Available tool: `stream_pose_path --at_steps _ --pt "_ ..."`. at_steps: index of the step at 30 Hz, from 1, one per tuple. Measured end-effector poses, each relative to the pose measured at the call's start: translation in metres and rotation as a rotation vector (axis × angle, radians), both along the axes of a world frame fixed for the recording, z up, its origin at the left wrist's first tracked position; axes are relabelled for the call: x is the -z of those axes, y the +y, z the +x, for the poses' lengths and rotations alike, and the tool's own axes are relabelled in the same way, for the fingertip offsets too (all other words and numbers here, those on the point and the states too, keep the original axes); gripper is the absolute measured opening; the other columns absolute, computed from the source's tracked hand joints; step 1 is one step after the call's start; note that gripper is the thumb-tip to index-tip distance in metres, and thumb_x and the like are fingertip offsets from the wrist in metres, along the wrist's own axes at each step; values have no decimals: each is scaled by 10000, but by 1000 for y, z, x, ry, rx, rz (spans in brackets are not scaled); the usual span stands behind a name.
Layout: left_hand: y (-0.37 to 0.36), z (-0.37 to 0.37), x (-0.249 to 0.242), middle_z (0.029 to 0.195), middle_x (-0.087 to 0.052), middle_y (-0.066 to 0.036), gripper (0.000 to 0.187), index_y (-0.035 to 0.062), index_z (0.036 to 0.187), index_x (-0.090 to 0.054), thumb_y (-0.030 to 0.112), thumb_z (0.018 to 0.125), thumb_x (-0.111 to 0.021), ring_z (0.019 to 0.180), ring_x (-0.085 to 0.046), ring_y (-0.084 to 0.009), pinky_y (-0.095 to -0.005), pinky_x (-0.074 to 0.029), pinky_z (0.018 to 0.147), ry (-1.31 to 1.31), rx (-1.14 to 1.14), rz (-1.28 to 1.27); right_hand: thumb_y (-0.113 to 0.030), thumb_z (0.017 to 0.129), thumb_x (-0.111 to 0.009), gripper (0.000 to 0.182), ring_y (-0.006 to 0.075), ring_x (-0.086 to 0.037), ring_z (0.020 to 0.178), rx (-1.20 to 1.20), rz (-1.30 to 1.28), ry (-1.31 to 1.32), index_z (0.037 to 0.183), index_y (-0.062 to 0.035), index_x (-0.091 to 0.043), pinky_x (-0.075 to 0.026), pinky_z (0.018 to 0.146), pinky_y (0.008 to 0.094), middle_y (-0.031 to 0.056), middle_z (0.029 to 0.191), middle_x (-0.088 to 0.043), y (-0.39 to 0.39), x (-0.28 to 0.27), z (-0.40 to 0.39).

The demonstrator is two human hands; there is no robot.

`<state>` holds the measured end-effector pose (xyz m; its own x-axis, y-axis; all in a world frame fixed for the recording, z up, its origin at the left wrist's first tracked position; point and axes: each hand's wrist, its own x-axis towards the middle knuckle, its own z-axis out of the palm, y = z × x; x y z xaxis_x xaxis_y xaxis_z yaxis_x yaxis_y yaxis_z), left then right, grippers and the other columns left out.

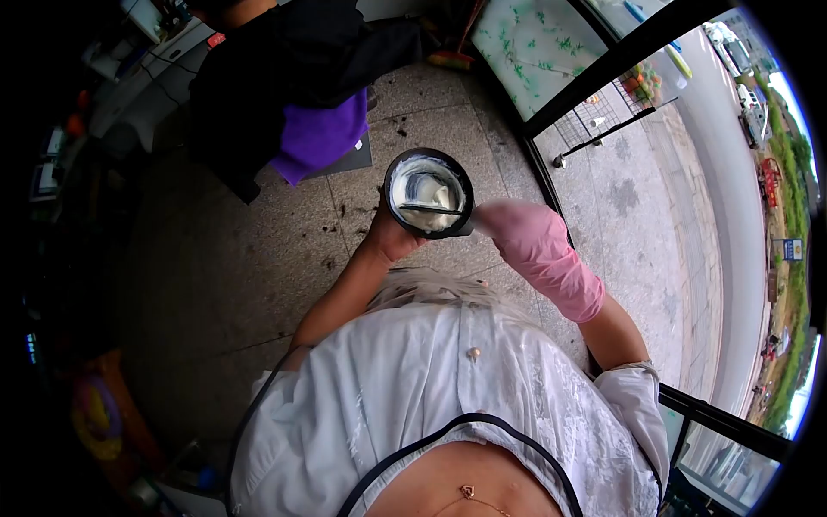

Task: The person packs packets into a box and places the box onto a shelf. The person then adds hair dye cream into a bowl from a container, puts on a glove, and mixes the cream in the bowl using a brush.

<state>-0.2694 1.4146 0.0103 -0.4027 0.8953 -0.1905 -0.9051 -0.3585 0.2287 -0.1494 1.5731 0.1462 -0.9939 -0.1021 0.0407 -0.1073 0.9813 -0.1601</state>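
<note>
My bare left hand [396,239] is wrapped round the side and underside of a round black bowl [467,186], held up in front of my body. White cream [441,196] is smeared over the inside of the bowl, and a thin dark bar crosses its lower part. At the bowl's right edge is my right hand [527,234], in a pink glove. Motion smears its fingertips, so whether they touch the bowl or hold anything cannot be made out.
A person in black [284,77], with purple cloth [323,138] at the waist, is at the upper left near a cluttered counter [155,73]. A broom [450,59] stands by the black-framed glass door [551,60]. Dark tufts lie on the tiled floor [301,233]. Outside is a wire rack [594,121].
</note>
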Motion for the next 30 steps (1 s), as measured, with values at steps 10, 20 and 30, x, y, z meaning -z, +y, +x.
stream_pose_path --at_steps 10,20,30 --pt "-9 -9 6 1163 -570 -101 473 69 1217 -472 426 925 -366 1020 -588 -250 -382 -528 816 -52 36 68 -133 804 -573 103 232 -533 524 -42 13 271 892 -95 -536 -413 436 319 72 618 -495 -5 -4 -16" --pt "-15 -14 9 1151 -570 -95 489 67 1228 -461 438 931 -344 1002 -590 -237 -364 -536 793 85 49 -61 -304 722 -688 393 205 -599 851 32 -162 215 1049 -110 -588 -487 733 311 64 939 -614 3 18 -23" --pt "-27 -21 13 1228 -522 -133 478 38 1261 -439 377 934 -354 1104 -530 -287 -427 -441 941 -74 42 165 -246 667 -695 424 237 -608 772 -161 -56 334 1042 -78 -593 -501 663 332 72 885 -610 12 60 -46"
